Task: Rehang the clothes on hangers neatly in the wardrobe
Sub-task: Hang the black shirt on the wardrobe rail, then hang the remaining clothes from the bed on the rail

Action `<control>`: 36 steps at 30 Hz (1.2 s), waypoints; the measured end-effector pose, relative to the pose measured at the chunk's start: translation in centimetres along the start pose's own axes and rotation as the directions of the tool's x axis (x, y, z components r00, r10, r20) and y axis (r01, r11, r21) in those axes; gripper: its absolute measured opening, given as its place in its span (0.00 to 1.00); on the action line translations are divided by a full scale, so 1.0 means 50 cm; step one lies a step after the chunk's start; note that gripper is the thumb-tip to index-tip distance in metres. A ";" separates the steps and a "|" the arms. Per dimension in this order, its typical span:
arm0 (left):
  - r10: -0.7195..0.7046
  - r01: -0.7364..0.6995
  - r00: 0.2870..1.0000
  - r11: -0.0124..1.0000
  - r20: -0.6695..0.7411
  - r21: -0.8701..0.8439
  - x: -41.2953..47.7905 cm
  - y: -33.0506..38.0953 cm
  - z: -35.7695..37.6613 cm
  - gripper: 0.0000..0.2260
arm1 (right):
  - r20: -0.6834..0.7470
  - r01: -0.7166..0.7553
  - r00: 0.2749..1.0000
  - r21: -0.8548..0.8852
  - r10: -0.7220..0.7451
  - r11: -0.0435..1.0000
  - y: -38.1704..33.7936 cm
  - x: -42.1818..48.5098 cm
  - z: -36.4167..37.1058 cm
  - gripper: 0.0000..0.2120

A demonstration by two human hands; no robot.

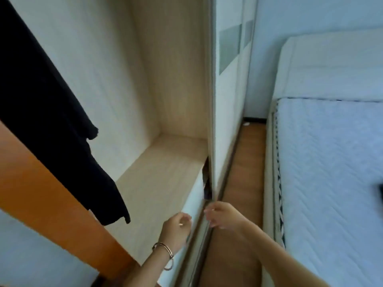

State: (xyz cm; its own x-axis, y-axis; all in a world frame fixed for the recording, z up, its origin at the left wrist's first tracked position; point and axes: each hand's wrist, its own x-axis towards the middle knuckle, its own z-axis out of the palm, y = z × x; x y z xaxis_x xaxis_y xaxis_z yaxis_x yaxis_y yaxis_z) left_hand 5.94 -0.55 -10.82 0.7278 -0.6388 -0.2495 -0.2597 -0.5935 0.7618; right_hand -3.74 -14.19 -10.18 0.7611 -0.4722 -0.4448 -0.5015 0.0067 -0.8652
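Hands point(176, 228) loosely curled, seemingly empty.

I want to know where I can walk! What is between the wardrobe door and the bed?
In the head view, a bare strip of wood floor runs between the door and the bed.

A single head-worn wide-angle view looks steeply down and forward, tilted, from close against the open wardrobe point(165, 100), whose interior fills the centre and upper left of the frame. The sliding door point(228, 112) runs down the middle, the bed point(331, 162) takes the right side, and both forearms enter from the bottom edge.
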 end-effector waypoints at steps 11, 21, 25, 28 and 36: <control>-0.375 0.053 0.623 0.896 0.687 0.441 -0.309 -0.285 0.193 0.04 | -0.352 -0.562 0.628 0.413 0.695 0.717 0.610 -0.620 0.110 0.07; -0.466 0.021 0.578 0.829 0.670 0.559 -0.539 -0.221 0.489 0.05 | -0.180 -0.435 0.251 0.857 0.951 0.277 0.862 -1.073 0.319 0.08; -0.461 0.017 0.549 0.840 0.697 0.542 -0.670 -0.149 0.655 0.05 | -0.178 -0.268 0.153 0.939 0.972 0.214 0.954 -1.243 0.290 0.08; -0.446 -0.007 0.501 0.855 0.741 0.519 -0.775 -0.088 0.760 0.06 | -0.149 -0.114 0.095 0.981 0.984 0.159 1.004 -1.369 0.236 0.05; -0.337 -0.279 0.496 0.811 0.800 0.514 -0.883 0.051 0.991 0.08 | -0.137 0.027 0.004 0.990 0.991 0.137 1.138 -1.545 0.071 0.06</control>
State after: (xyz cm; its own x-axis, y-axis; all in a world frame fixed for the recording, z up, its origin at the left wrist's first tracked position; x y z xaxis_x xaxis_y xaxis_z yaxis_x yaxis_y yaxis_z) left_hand -58.29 1.88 -27.46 -0.0591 -0.5091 -0.8587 -0.7401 -0.5549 0.3800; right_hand -89.59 25.82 -25.86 -0.5502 -0.1158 -0.8270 0.3594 0.8611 -0.3597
